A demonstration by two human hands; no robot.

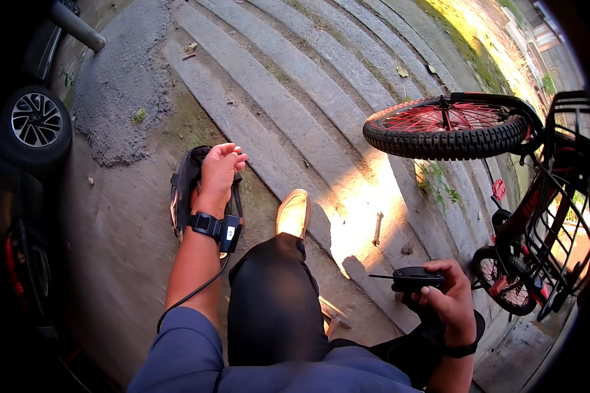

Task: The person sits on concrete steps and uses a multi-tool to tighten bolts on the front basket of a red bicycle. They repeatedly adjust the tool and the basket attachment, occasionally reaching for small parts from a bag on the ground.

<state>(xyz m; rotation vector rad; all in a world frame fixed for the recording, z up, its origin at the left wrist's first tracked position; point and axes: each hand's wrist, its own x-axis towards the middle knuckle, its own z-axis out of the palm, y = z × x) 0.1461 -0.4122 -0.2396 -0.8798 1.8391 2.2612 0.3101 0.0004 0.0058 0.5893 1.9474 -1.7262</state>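
Observation:
My right hand (447, 298) grips a black folding hex key set (414, 280), with one thin dark key swung out and pointing left. A dark band circles that wrist. My left hand (220, 171) is raised over a black bag (185, 187) on the ground, its fingers curled in. Whatever the left fingers may hold is too small to make out. On the left wrist sits a black strap with a small boxy device (230, 233), and a cable runs from it along the forearm. Right of my hands is a bicycle with a red-spoked front wheel (446, 124).
A small wrench (377, 229) lies on the sunlit concrete steps (269, 85). The bicycle's black wire basket (567, 216) and smaller rear wheel (505, 278) are at the right. A dark car's wheel (37, 124) stands at the left, near a rough cement mound (121, 85).

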